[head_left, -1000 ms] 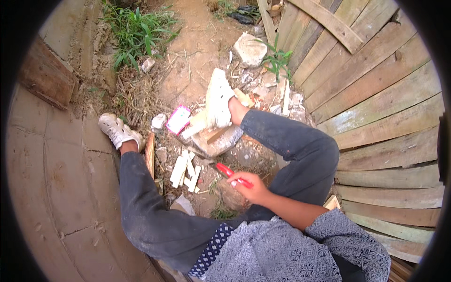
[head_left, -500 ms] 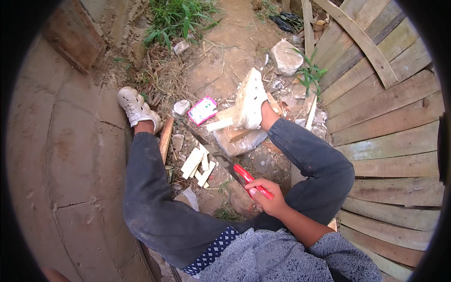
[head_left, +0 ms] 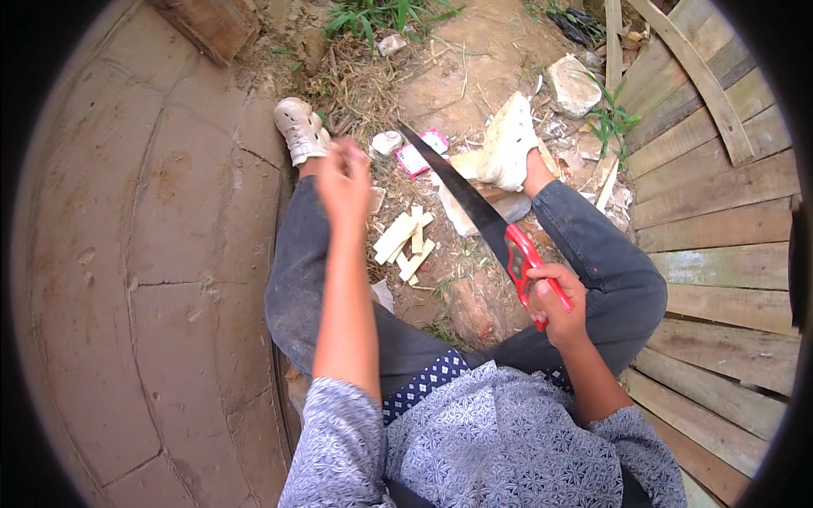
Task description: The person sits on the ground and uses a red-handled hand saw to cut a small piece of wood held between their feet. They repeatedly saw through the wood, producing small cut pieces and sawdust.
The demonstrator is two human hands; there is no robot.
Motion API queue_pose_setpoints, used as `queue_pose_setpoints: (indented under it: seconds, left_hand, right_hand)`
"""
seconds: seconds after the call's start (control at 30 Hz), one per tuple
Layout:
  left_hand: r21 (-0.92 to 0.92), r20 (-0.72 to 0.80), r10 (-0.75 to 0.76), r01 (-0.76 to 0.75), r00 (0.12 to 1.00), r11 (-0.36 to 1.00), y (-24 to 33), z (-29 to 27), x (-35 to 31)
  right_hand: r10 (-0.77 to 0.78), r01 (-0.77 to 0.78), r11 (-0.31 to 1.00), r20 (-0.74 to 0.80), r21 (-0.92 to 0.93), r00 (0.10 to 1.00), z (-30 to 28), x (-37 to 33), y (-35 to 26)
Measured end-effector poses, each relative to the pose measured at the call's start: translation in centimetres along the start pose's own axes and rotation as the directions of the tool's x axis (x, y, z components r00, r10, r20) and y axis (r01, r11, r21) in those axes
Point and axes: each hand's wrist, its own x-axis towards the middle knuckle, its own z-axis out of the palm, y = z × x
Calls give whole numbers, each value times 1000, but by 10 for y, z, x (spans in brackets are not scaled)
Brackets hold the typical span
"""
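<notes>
A handsaw (head_left: pixel 461 190) with a dark blade and red handle is in my right hand (head_left: pixel 557 300), fingers wrapped round the grip. Its blade slants up and to the left, over the litter between my feet. My left hand (head_left: pixel 345 182) is stretched forward beside my left shoe (head_left: pixel 301 131), smeared by motion, so its fingers cannot be read. Short pale wood pieces (head_left: pixel 406 237) lie in a small pile on the ground, to the right of my left forearm. Under and beside my raised right shoe (head_left: pixel 510 144) are a wood offcut (head_left: pixel 464 165) and a flat stone (head_left: pixel 457 216).
A plank fence (head_left: pixel 711 258) curves along the right side, with a thin board (head_left: pixel 707 80) against it. To the left runs a brown cracked wall-like surface (head_left: pixel 195 279). A pale rock (head_left: pixel 574 86), a pink-edged packet (head_left: pixel 415 158) and a small stone (head_left: pixel 387 142) lie ahead.
My left arm has come into view and reaches forward near the left shoe. The saw has risen off the ground with my right hand. The whole view has shifted.
</notes>
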Motion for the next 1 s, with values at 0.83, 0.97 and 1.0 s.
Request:
queue_pose_setpoints:
  seconds: [0.83, 0.97, 1.0]
  left_hand:
    - [-594, 438, -260, 495, 860, 635, 32, 82, -48]
    - [-768, 418, -193, 459, 888, 446, 79, 53, -22]
    - [-780, 408, -190, 449, 893, 435, 97, 48, -14]
  right_hand:
    - [-256, 250, 966, -99, -71, 962, 15, -9, -48]
    - [-415, 369, 879, -103, -302, 904, 44, 64, -55]
    - [-467, 402, 836, -98, -374, 879, 52, 85, -57]
